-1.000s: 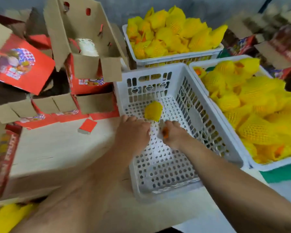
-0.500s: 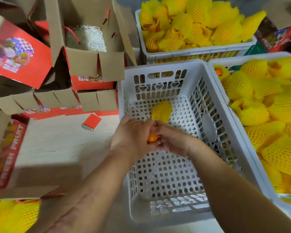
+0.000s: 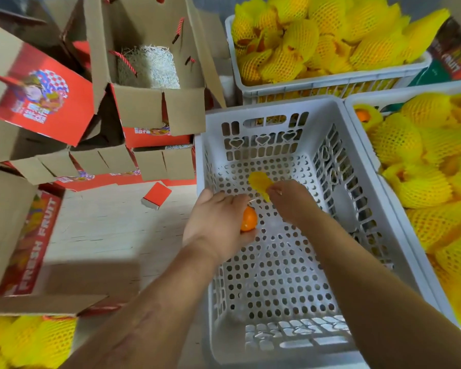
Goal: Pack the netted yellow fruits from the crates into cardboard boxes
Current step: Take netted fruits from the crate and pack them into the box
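Over the nearly empty white crate (image 3: 274,339), near centre, the left hand (image 3: 218,225) cups a bare orange fruit (image 3: 248,219), while the right hand (image 3: 290,202) pinches its empty yellow foam net (image 3: 260,183) just beyond. The fruit looks small, firm, smooth and best cradled whole. The net seems feather-light, soft and stretchy, easiest held by its rim.

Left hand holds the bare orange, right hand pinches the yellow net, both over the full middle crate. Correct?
Not quite. In the head view the middle crate is empty. The rest holds: left hand holds the bare orange, right hand pinches the yellow net over it.
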### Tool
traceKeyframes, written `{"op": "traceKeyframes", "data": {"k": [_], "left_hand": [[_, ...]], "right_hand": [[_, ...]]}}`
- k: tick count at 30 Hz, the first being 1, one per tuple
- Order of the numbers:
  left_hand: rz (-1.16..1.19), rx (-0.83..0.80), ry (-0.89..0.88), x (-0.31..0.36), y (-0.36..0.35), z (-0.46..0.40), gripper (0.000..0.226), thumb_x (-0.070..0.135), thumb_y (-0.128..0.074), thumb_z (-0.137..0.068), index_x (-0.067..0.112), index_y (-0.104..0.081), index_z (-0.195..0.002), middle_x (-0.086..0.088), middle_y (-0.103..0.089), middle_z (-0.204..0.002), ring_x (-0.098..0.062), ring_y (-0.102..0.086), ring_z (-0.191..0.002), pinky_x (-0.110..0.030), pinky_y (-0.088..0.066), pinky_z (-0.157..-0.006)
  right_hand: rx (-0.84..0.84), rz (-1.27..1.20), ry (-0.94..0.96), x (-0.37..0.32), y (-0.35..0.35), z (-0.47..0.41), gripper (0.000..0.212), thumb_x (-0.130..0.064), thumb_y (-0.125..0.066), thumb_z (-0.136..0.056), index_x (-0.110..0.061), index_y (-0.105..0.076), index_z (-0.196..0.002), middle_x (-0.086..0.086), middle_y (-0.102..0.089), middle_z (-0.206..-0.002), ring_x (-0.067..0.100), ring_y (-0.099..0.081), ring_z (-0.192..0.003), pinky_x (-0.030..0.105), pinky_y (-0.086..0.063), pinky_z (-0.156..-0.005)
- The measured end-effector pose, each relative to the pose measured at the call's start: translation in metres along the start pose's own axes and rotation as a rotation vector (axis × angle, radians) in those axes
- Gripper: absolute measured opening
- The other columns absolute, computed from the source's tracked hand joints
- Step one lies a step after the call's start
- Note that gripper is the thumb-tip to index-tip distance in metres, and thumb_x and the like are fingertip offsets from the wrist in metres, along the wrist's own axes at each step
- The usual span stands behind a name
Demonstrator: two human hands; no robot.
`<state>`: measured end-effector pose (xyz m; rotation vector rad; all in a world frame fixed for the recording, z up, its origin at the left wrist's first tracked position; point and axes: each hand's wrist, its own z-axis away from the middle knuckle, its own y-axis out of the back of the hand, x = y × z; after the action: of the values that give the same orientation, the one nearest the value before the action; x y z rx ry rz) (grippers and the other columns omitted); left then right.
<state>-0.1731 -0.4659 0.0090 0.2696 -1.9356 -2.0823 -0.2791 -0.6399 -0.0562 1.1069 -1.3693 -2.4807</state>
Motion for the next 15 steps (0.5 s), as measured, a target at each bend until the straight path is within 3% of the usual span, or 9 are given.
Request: {"op": "traceKeyframes", "data": {"k": [2, 3, 6, 8, 11, 15], "left_hand": [[0.025, 0.013, 0.002, -0.001, 0.001, 0.001, 0.056, 0.07, -0.052, -0.087, 0.034, -0.05, -0.129, 0.012, -0.069, -0.111, -0.015, -0.06, -0.104, -0.033, -0.025, -0.096], [0.037, 0.018, 0.0, -0.001, 0.002, 0.002, 0.053, 0.07, -0.05, -0.088, 0.035, -0.05, -0.128, 0.012, -0.068, -0.11, -0.015, -0.06, -0.103, -0.033, -0.026, -0.095], [0.055, 0.037, -0.022, -0.001, 0.005, 0.003, 0.046, 0.068, -0.047, -0.09, 0.04, -0.05, -0.126, 0.015, -0.064, -0.114, -0.014, -0.062, -0.102, -0.033, -0.026, -0.091], [0.094, 0.049, -0.045, -0.001, 0.006, 0.005, 0.042, 0.064, -0.052, -0.09, 0.041, -0.051, -0.125, 0.015, -0.06, -0.124, -0.013, -0.063, -0.104, -0.033, -0.028, -0.089], [0.112, 0.041, -0.069, -0.003, 0.009, 0.006, 0.039, 0.06, -0.056, -0.089, 0.044, -0.052, -0.124, 0.011, -0.049, -0.142, -0.012, -0.064, -0.107, -0.035, -0.031, -0.09], [-0.01, -0.029, -0.055, -0.001, 0.009, 0.004, 0.046, 0.06, -0.054, -0.087, 0.045, -0.052, -0.131, 0.003, -0.036, -0.159, -0.017, -0.061, -0.119, -0.037, -0.027, -0.098]], "right_hand": [[0.005, 0.08, 0.039, -0.009, 0.023, 0.018, 0.028, -0.022, -0.051, -0.101, -0.013, -0.072, -0.085, 0.008, -0.068, -0.078, 0.023, -0.064, -0.068, 0.033, -0.052, -0.064], [0.024, 0.109, 0.051, -0.014, 0.029, 0.029, 0.027, -0.021, -0.052, -0.1, -0.017, -0.07, -0.081, 0.003, -0.067, -0.075, 0.024, -0.064, -0.066, 0.033, -0.054, -0.062], [0.132, -0.038, 0.002, -0.021, 0.025, 0.064, 0.02, -0.017, -0.054, -0.099, -0.03, -0.07, -0.1, -0.008, -0.068, -0.09, 0.013, -0.06, -0.066, 0.028, -0.05, -0.06], [0.159, -0.179, -0.007, -0.017, 0.013, 0.074, 0.024, -0.011, -0.056, -0.097, -0.027, -0.065, -0.113, -0.005, -0.067, -0.094, 0.011, -0.057, -0.066, 0.027, -0.045, -0.056], [0.135, -0.309, 0.018, -0.016, 0.005, 0.063, 0.044, -0.007, -0.058, -0.095, -0.03, -0.055, -0.132, -0.007, -0.06, -0.085, 0.013, -0.059, -0.067, 0.032, -0.049, -0.057], [0.099, -0.427, 0.057, -0.024, -0.005, 0.052, 0.066, -0.009, -0.06, -0.095, -0.046, -0.037, -0.144, -0.012, -0.06, -0.088, 0.004, -0.062, -0.072, 0.02, -0.047, -0.057]]}}
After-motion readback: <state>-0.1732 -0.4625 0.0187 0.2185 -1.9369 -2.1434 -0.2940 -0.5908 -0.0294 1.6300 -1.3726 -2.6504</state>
